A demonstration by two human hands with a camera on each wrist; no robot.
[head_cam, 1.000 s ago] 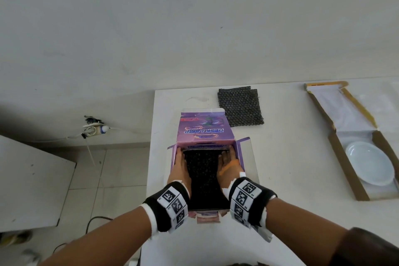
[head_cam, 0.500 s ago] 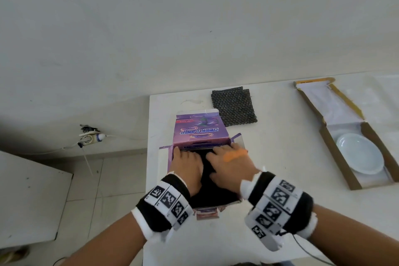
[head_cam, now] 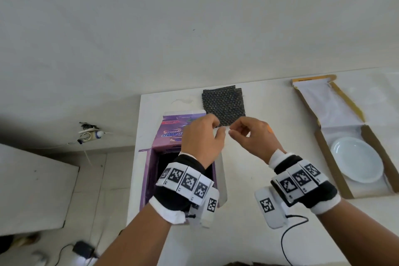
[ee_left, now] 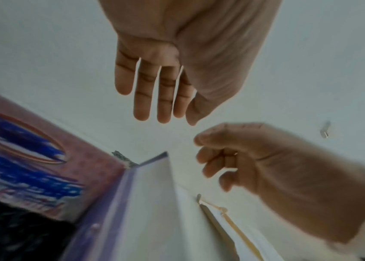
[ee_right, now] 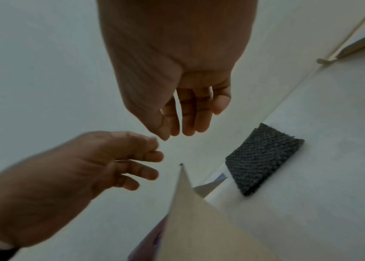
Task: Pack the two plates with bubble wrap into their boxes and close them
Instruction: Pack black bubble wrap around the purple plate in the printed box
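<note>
I am seeing my left hand (head_cam: 201, 139) and my right hand (head_cam: 252, 138) up in the air, close together, above the far end of the purple box (head_cam: 151, 170). The fingertips of both hands are almost meeting. In the head view they look like they are pinching something small and white between them, but the wrist views show loose, empty fingers, so I cannot tell if they are gripping anything. The left fingers (ee_left: 152, 91) are hanging nearly straight. The right fingers (ee_right: 190, 113) are curling a little.

Under my left wrist the purple box is sitting open at the left edge of the bench (head_cam: 259, 179). Something dark is lying inside it. Its lid (head_cam: 170, 134) is standing up at the far end, and a pale side flap (head_cam: 222, 179) is sticking up on its right.

A folded square of black bubble wrap (head_cam: 223, 104) is lying near the far edge of the bench, just behind my hands.

Well apart, by the right edge, a brown box (head_cam: 323, 147) is lying open. A white plate (head_cam: 357, 160) is sitting in its near part. White paper (head_cam: 319, 101) is lining its open lid.
</note>
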